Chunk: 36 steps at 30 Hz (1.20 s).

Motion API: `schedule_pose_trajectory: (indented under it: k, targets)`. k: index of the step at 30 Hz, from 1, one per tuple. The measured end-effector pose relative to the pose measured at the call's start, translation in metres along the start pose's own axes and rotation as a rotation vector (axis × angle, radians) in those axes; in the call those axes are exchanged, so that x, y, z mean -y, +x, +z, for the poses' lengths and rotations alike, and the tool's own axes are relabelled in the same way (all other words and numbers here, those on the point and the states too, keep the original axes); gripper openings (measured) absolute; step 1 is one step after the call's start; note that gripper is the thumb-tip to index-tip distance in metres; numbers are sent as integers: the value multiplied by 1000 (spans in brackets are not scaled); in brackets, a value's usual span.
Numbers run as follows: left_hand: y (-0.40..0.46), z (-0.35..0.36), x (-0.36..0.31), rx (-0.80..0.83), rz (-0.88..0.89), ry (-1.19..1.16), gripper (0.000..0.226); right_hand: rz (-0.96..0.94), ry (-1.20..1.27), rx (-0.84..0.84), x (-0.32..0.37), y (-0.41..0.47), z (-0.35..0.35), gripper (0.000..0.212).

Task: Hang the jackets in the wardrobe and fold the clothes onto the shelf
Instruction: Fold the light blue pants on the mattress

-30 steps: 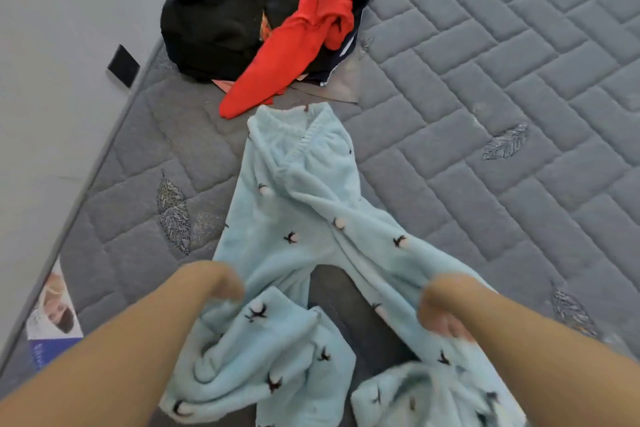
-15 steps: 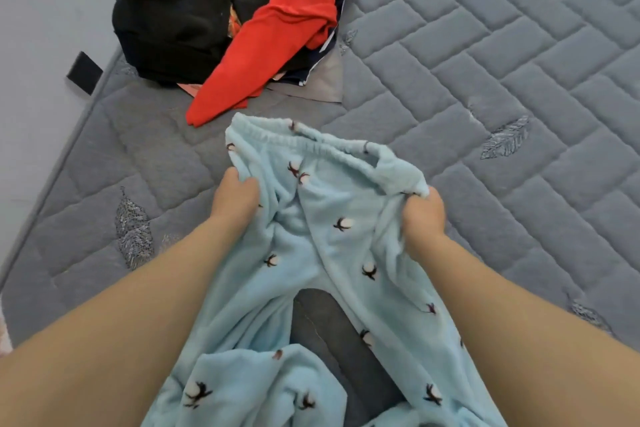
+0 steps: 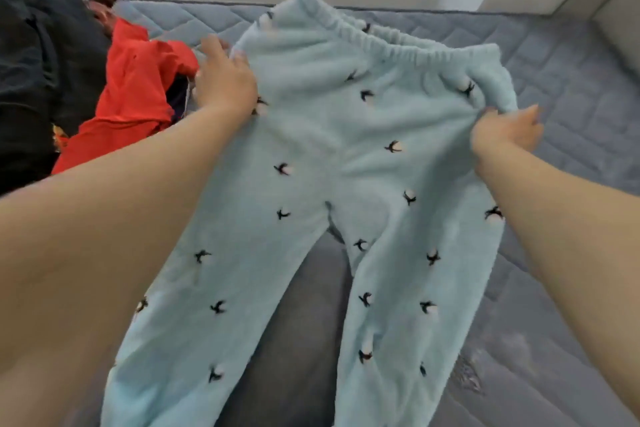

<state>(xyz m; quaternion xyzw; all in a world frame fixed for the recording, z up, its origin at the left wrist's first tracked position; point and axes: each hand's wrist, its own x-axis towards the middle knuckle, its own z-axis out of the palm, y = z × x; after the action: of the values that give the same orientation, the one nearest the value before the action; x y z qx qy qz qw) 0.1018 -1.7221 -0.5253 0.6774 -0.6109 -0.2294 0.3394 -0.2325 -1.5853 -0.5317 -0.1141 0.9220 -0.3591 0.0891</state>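
One pair of pale blue fleece trousers [image 3: 346, 156], spread over the grey quilted mattress [image 3: 571, 87], waistband far, two legs apart. Two hands: left hand [image 3: 225, 80] pinches the left hip edge, right hand [image 3: 505, 132] grips the right. Left of them: one red garment [image 3: 135, 87], one black garment [image 3: 38, 62].

One head-worn view looks forward and down, close over the mattress [image 3: 571, 87]; wide-angle.

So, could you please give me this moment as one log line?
stage: spreading pyjama trousers | left hand: holds waist | right hand: holds waist | surface: mattress
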Motion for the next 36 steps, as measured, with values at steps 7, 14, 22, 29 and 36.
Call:
schedule_pose_trajectory:
  k: [7,14,22,29,36]
  targets:
    - [-140,141,102,689,-47,572,63,-559,-773,527,-173,-68,90,68]
    - [-176,193,184,724,-5,732,76,-671,-824,374,-278,-74,140,68]
    - [-167,187,185,823,-53,729,83,-685,-782,374,-275,-77,144,70]
    - [-167,188,185,791,-29,728,80,-699,-766,354,-277,-78,143,69]
    - [-184,181,179,749,40,765,95,-626,-688,408,-295,-93,113,65]
